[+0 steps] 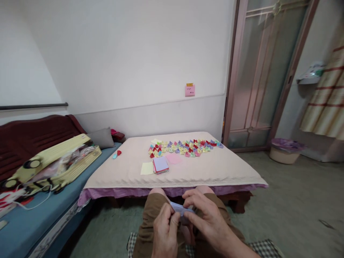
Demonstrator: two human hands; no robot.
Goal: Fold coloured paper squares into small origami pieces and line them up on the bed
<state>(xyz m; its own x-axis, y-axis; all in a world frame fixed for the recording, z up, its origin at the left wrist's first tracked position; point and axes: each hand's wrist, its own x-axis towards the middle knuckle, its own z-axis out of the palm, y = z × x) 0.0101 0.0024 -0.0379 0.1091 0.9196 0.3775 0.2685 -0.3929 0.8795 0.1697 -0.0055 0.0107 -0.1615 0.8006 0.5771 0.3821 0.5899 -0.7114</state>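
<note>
Low between the knees, just ahead of the lap, the left hand has the near end of a small blue-violet paper pinched between thumb and fingers, while the right hand closes on its other end, thumb below, forefinger above, the remaining fingers lifted and loosely curled. Two-handed work, then, with no surface beneath; I'd say the left pinch must stay firm as the anchor while the right lines up the edges, then runs a thumb along the crease from the middle outward. Light pressure first, hard once the corners meet, or thin paper may skew. How the layers lie is too small to tell. Straight beyond both hands, on a low cloth-covered platform, sits a paper stack, a pale yellow sheet just to its left and a pink sheet behind to its right; farther out spread many small folded pieces, mixed colours, closely packed.
</note>
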